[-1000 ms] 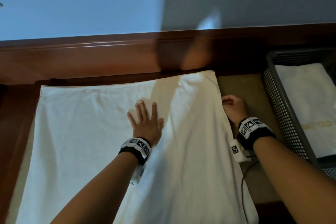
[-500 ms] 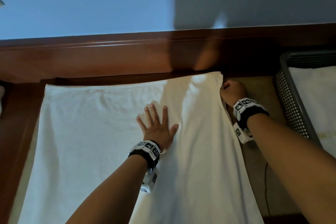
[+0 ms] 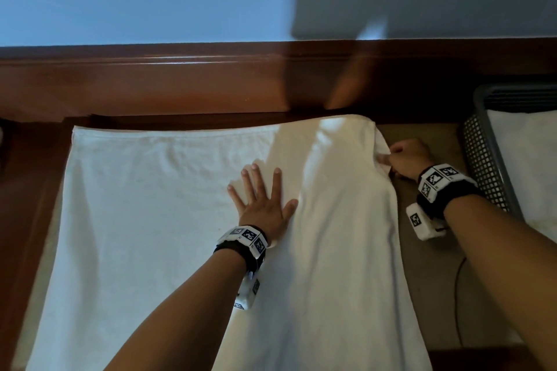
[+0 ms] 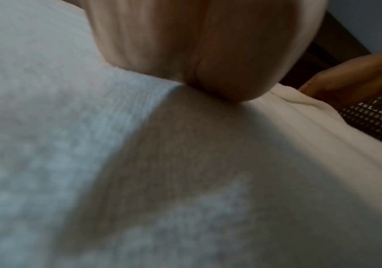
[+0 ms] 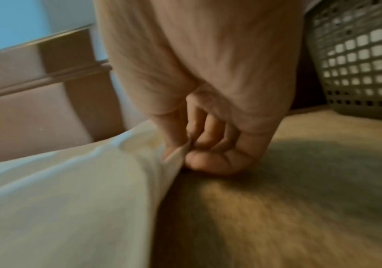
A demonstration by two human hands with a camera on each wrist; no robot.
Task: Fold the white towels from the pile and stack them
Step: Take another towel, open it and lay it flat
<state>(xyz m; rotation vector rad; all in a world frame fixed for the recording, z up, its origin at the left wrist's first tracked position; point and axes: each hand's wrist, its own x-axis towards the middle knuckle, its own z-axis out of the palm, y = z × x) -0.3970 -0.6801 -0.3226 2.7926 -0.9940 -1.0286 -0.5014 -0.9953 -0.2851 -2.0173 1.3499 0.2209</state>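
Observation:
A large white towel [image 3: 156, 220] lies spread over the table, its far edge along the wooden ledge. My left hand [image 3: 262, 199] rests flat on the towel's middle with fingers spread; in the left wrist view the palm [image 4: 208, 45] presses on the towel [image 4: 139, 181]. My right hand [image 3: 404, 159] pinches the towel's right edge near the far right corner, and that corner is slightly lifted and bunched. In the right wrist view the thumb and curled fingers [image 5: 199, 143] hold the towel's hem [image 5: 171, 157] just above the table.
A grey mesh basket [image 3: 485, 172] with a folded white towel [image 3: 530, 166] inside stands at the right edge. A raised dark wooden ledge [image 3: 180, 84] runs along the back against the wall. Bare brown tabletop [image 3: 422, 280] lies between towel and basket. A thin black cable [image 3: 458, 286] trails from the right wrist.
My right hand has slid along the towel's right edge toward the far corner and now pinches it there. My left hand has stayed flat on the towel's middle.

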